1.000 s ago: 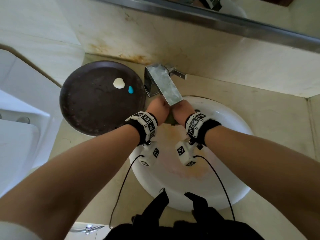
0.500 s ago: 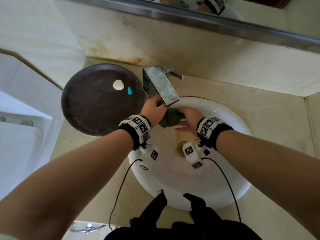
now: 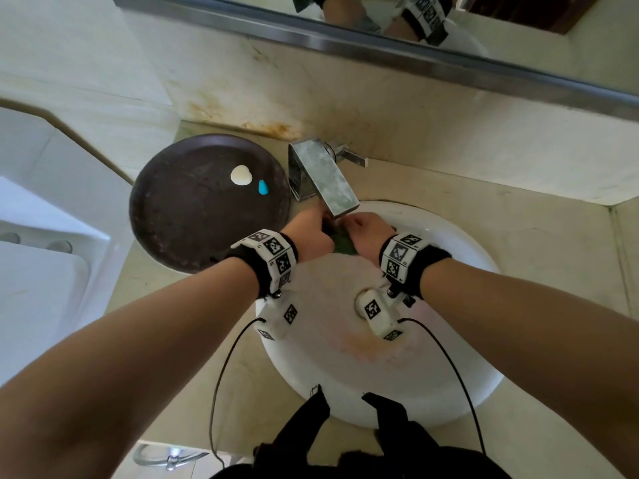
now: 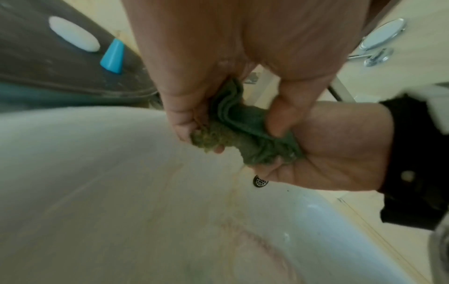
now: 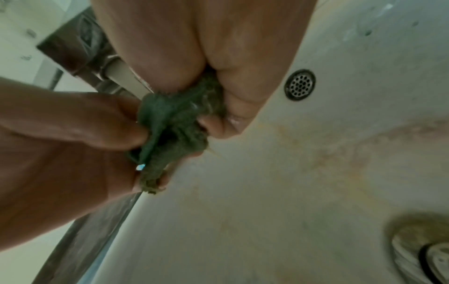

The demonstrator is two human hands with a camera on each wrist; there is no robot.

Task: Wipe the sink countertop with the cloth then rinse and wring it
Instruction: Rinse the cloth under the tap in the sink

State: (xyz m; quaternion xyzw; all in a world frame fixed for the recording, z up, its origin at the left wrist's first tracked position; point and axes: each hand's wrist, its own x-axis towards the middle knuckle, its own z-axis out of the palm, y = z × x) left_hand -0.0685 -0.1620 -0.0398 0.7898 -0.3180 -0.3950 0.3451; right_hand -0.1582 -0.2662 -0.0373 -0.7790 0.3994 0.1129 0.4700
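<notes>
Above the hands: the tap (image 3: 323,178) spout juts out over the basin (image 3: 460,385), close over both hands.
Left side: a dark round tray (image 3: 193,219) lies on the counter (image 3: 484,209) just beside the basin rim; a white soap (image 3: 241,175) and a blue cap (image 3: 263,187) lie on its far part.
Right side: bare counter runs to the wall.
Below the hands: open bowl, with the overflow hole (image 5: 300,84) and drain (image 5: 427,255) on its surface.
Behind: the wall and mirror ledge (image 3: 380,53) close off the back.
</notes>
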